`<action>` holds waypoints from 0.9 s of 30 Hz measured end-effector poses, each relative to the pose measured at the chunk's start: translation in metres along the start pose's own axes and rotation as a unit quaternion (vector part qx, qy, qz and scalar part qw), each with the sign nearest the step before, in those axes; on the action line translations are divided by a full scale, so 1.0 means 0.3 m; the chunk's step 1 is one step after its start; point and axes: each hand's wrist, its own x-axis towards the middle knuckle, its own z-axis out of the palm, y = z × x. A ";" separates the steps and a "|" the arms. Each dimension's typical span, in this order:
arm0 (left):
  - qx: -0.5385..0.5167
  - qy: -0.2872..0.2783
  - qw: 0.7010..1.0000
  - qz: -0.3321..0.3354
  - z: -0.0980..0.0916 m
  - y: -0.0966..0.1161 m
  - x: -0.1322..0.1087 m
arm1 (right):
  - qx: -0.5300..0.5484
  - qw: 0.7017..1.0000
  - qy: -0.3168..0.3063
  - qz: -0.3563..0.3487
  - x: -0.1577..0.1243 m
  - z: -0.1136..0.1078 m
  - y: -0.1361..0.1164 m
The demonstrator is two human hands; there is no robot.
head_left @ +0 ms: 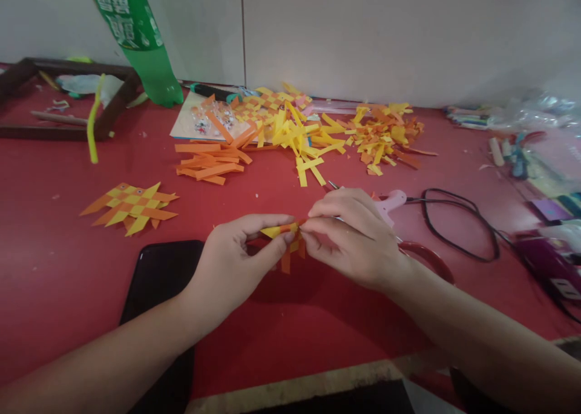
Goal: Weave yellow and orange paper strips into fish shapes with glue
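My left hand (240,253) and my right hand (351,235) meet above the red table (68,262), both pinching a small woven piece of yellow and orange paper strips (287,237). Loose strip ends hang below my fingers. A woven paper fish (131,208) of the same colours, with stick-on eyes, lies flat to the left. Farther back lie orange strips (209,163), yellow strips (295,138), and a mixed heap of paper cuttings (385,137).
A black phone (158,287) lies under my left forearm. A pink tool (391,203) with a black cord (458,223) sits behind my right hand. A green bottle (140,36) leans at the back left by a dark wooden frame (63,99). Pens and plastic bags crowd the right side.
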 end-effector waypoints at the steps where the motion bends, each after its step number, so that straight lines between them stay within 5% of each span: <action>1: 0.004 0.000 1.000 -0.002 0.000 0.001 -0.001 | 0.007 1.000 0.001 0.006 0.000 0.002 0.000; 11: -0.015 0.024 0.999 -0.044 -0.006 0.016 -0.005 | 0.089 0.992 -0.004 0.094 -0.007 0.001 0.002; 27: 0.047 0.029 0.998 -0.013 -0.002 0.005 -0.013 | 0.041 0.998 0.014 0.034 -0.012 0.014 -0.004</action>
